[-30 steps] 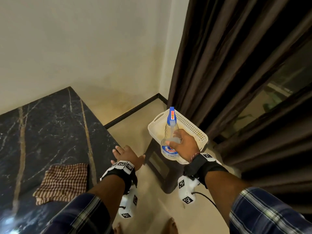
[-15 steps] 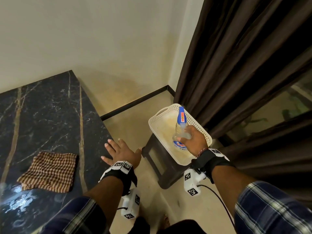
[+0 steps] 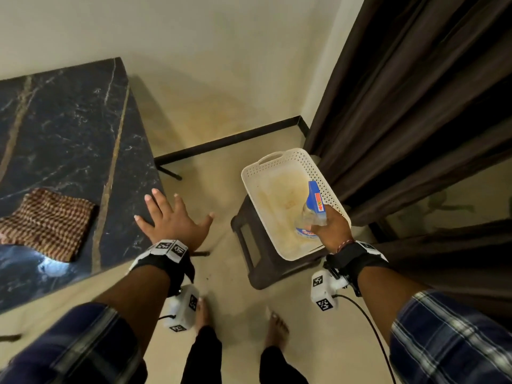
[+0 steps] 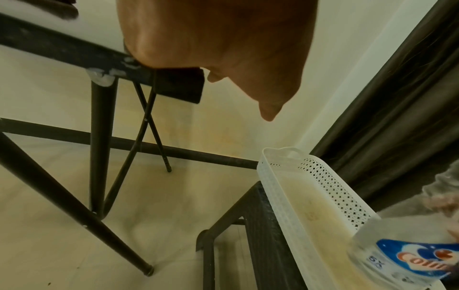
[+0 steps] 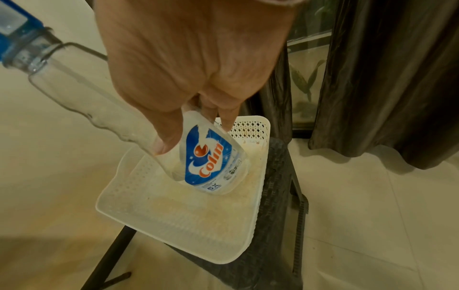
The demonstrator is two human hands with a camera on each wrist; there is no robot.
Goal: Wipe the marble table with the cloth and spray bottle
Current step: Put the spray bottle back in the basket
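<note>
Right hand point(image 3: 331, 230) grips tilted spray bottle point(image 5: 139, 109) over basket point(image 3: 250, 187), lower right. Left hand point(image 3: 171, 223) lies spread at counter point(image 3: 63, 120) edge. Risk: bottle tips when released.

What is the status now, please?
Right hand grips spray bottle, low in white basket. Left hand open at table edge. Cloth untouched. Nothing blocking.

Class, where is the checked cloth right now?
In the head view, the checked cloth lies at left on the marble table, beside the open left hand.
</note>
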